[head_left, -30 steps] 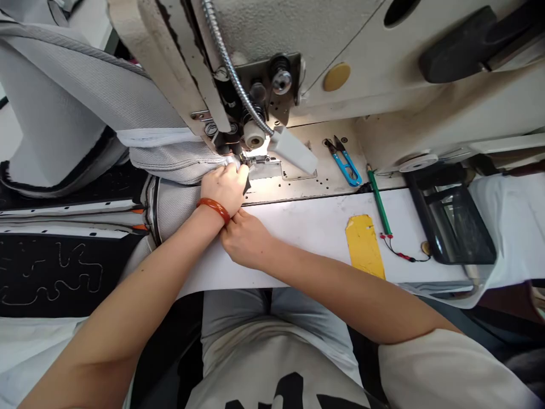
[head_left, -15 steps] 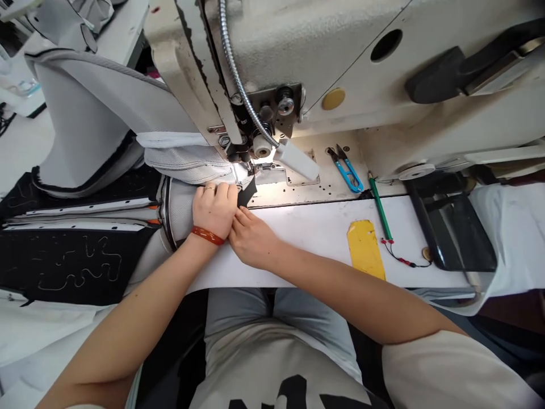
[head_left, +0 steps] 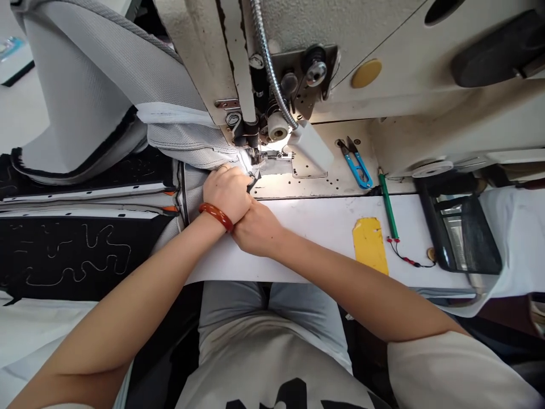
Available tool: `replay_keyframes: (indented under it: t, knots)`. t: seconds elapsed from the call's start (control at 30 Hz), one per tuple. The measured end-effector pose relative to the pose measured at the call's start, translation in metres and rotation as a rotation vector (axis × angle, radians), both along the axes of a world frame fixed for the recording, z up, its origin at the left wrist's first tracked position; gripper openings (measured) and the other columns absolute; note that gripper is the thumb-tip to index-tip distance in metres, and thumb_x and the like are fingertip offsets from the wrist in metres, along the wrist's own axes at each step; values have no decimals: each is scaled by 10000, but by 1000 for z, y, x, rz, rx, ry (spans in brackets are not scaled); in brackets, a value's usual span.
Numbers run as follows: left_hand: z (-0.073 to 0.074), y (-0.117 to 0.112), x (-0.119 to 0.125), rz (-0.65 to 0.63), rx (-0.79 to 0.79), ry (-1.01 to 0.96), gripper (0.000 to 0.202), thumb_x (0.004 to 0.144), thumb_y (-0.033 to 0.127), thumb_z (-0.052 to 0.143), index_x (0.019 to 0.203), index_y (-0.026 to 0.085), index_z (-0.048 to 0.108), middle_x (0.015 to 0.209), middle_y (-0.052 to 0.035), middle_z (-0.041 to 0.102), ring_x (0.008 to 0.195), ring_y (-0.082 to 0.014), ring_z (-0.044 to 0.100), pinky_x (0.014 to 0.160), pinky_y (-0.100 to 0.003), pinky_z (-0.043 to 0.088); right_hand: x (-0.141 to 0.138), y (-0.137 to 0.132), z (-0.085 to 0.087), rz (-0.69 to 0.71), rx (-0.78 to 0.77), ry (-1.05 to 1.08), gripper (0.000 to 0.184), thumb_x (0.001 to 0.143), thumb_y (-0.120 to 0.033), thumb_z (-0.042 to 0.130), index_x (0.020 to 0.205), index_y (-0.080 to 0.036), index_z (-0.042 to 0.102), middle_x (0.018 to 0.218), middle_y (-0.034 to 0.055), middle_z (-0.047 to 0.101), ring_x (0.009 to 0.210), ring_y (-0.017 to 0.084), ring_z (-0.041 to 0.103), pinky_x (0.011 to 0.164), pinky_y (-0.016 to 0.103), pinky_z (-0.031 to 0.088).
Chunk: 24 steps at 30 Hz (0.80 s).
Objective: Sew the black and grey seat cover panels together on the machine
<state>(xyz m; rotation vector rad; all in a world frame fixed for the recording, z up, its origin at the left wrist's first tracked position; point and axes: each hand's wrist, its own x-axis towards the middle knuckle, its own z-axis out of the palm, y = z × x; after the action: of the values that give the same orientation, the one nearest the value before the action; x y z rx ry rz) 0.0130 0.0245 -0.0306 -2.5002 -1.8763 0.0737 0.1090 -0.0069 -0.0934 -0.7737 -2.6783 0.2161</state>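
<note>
My left hand (head_left: 226, 194), with a reddish-brown bangle (head_left: 216, 216) at the wrist, is closed over the edge of the grey mesh fabric (head_left: 195, 186) just in front of the sewing machine's presser foot (head_left: 255, 158). Tucked against it from the right, my right hand (head_left: 259, 228) is closed, its fingertips hidden under the left. A small black fabric piece (head_left: 255, 182) peeks out beyond the left fingers, beside the lit needle area. Folded grey fabric with a white strip (head_left: 176, 113) runs under the machine head from the left.
Blue thread snips (head_left: 357, 167) lie on the metal bed. To the right are a green pen (head_left: 388, 207), a worn yellow card (head_left: 370, 245) and a dark phone-like slab (head_left: 462, 227). Black panels with zipper-like edges (head_left: 76, 250) cover the left. A white lamp (head_left: 313, 147) hangs close above the bed.
My left hand has turned and shifted slightly right, now overlapping my right hand's fingers. Less of the black piece shows. The whole view has moved a little closer to the machine.
</note>
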Motion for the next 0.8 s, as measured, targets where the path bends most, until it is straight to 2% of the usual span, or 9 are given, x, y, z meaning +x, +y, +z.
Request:
replay_keyframes:
  t: [0.1, 0.23, 0.5, 0.67, 0.8]
  knots:
    - [-7, 10, 0, 29, 39, -24, 283, 817, 143, 498, 868, 198, 770, 956, -87, 688, 999, -264, 549, 859, -383, 419, -3, 6, -1, -8, 2, 29, 331, 917, -131, 427, 867, -148, 753, 848, 83, 752, 835, 266, 627, 954, 510, 426]
    - [-15, 23, -1, -19, 100, -81, 268, 786, 145, 488, 783, 192, 752, 870, -93, 657, 941, -257, 538, 831, -376, 406, -7, 14, -4, -29, 6, 65, 339, 939, -192, 421, 970, -123, 752, 944, 106, 755, 911, 291, 630, 938, 510, 437]
    - [-16, 27, -2, -15, 87, -74, 295, 742, 129, 473, 796, 187, 757, 872, -103, 661, 891, -249, 545, 789, -366, 415, -9, 14, -2, -53, -5, 55, 356, 952, -209, 409, 1080, -99, 722, 1014, 128, 739, 992, 310, 616, 963, 536, 423]
    - [-17, 29, -5, -13, 65, -83, 262, 725, 123, 483, 758, 188, 735, 878, -96, 662, 925, -252, 549, 821, -367, 432, -12, 14, 1, -68, 5, 23, 384, 979, -223, 376, 1134, -90, 702, 1056, 141, 726, 1051, 321, 602, 969, 537, 423]
    - [-18, 36, -8, -38, 52, -86, 232, 731, 125, 502, 754, 182, 725, 903, -86, 666, 997, -254, 550, 905, -372, 439, -13, 18, 3, -104, -4, 0, 435, 1009, -280, 332, 1223, -105, 667, 1120, 135, 716, 1071, 321, 601, 972, 516, 431]
